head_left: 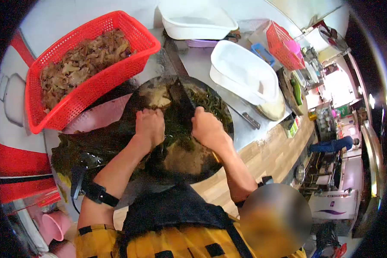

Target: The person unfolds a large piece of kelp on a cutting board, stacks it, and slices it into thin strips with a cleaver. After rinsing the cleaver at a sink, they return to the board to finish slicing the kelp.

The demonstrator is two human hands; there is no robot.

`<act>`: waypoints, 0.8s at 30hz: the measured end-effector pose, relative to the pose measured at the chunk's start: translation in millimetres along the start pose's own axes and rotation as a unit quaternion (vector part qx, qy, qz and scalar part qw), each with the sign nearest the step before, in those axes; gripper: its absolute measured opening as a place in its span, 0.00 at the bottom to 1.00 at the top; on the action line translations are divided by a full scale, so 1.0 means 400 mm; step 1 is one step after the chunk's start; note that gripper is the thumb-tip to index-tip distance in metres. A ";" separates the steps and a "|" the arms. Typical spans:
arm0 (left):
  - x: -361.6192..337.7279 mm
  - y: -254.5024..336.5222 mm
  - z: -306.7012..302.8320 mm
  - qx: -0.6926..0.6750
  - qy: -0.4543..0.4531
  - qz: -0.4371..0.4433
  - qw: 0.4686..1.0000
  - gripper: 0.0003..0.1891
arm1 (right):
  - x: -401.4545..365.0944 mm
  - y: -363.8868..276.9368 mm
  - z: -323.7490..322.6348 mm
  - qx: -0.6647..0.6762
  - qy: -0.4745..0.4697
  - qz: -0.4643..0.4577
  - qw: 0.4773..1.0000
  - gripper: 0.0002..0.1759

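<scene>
A round chopping board [185, 160] lies in front of me, with dark green seaweed [94, 144] spread over it and hanging off its left side. My left hand [150, 127] presses on the seaweed with its fingers curled. My right hand [207, 129] is wrapped round the handle of a dark, wide-bladed knife [182, 101], whose blade points away from me over the board. Finely cut green strands [210, 103] lie to the right of the blade. The knife's handle is mostly hidden by my fingers.
A red basket [148, 45] of brownish food stands at the back left. Two white tubs, one nearer [245, 71] and one farther [198, 21], are behind the board. Another knife [250, 120] lies at the right. A person [333, 145] is bent over farther right.
</scene>
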State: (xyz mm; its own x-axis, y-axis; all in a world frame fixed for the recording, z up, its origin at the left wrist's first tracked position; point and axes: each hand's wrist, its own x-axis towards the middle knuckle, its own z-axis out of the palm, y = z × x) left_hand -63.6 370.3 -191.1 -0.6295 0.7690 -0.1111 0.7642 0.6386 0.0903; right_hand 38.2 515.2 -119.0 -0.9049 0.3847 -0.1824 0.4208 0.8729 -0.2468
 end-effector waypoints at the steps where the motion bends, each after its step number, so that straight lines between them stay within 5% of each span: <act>1: -0.002 0.001 0.004 0.001 0.003 0.001 1.000 0.16 | -0.016 -0.023 -0.043 0.004 0.039 0.013 0.999 0.11; 3: -0.008 0.000 0.025 -0.006 0.021 0.003 1.000 0.16 | -0.038 -0.050 -0.064 0.050 0.096 0.031 0.994 0.10; 6: -0.001 0.007 0.025 0.002 0.038 0.010 0.999 0.16 | -0.002 -0.017 0.093 0.040 0.041 -0.004 0.998 0.09; 11: 0.024 0.002 0.047 0.029 0.064 -0.039 0.997 0.17 | -0.007 -0.030 -0.028 0.032 0.054 0.011 0.998 0.11; 13: -0.004 0.005 -0.003 -0.031 -0.004 -0.011 0.999 0.18 | -0.030 -0.063 -0.042 0.067 0.084 0.055 0.993 0.11; 17: 0.000 0.006 -0.002 0.004 -0.013 -0.017 1.000 0.18 | 0.014 0.006 0.088 0.006 -0.031 0.012 0.999 0.13; 22: -0.017 0.007 0.019 0.015 -0.022 0.002 1.000 0.17 | -0.051 -0.061 -0.067 0.062 0.093 0.035 0.993 0.10; 24: 0.006 0.000 0.019 -0.021 0.009 -0.012 1.000 0.16 | -0.035 -0.049 0.033 0.039 0.064 0.052 0.996 0.10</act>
State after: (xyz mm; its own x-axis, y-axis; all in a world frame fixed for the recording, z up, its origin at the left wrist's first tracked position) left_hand -64.1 372.1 -198.9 -0.6498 0.7540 -0.0962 0.7430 0.6567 0.1292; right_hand 43.5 488.6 -124.3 -0.8554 0.5102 -0.0899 0.5111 0.8029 -0.3069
